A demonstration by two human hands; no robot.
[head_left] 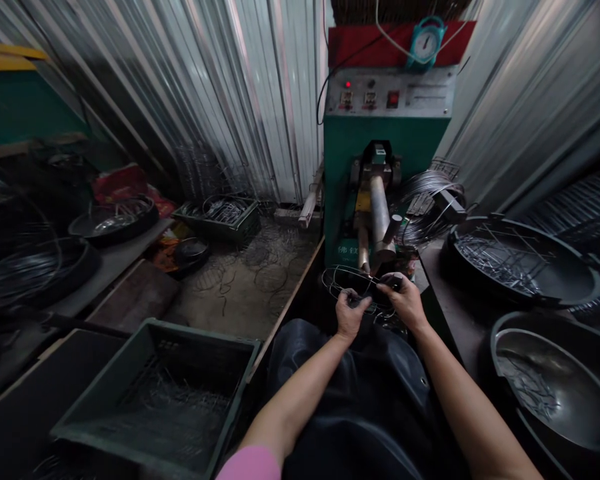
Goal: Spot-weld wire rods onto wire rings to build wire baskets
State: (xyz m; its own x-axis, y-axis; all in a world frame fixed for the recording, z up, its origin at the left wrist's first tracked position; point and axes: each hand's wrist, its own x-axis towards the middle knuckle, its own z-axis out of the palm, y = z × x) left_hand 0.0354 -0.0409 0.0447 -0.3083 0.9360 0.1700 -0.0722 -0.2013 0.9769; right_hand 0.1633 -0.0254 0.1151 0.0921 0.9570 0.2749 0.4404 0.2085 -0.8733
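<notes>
My left hand [351, 313] and my right hand [405, 299] both grip a round wire frame [347, 281] held flat just below the electrode arm [379, 213] of a green welding machine [385, 143]. The fingers of my left hand curl round the ring's near edge. With its fingers pinched, my right hand closes on the frame's right side, close to the machine's lower tip. A dark apron covers my lap under both forearms.
A green plastic crate [155, 393] with loose wires sits at lower left. Two black pans [525, 263] [555, 380] holding wire pieces stand on the right. Wire coils [430, 193] lie beside the machine. Corrugated metal walls close the back; more pans and a crate sit on the left.
</notes>
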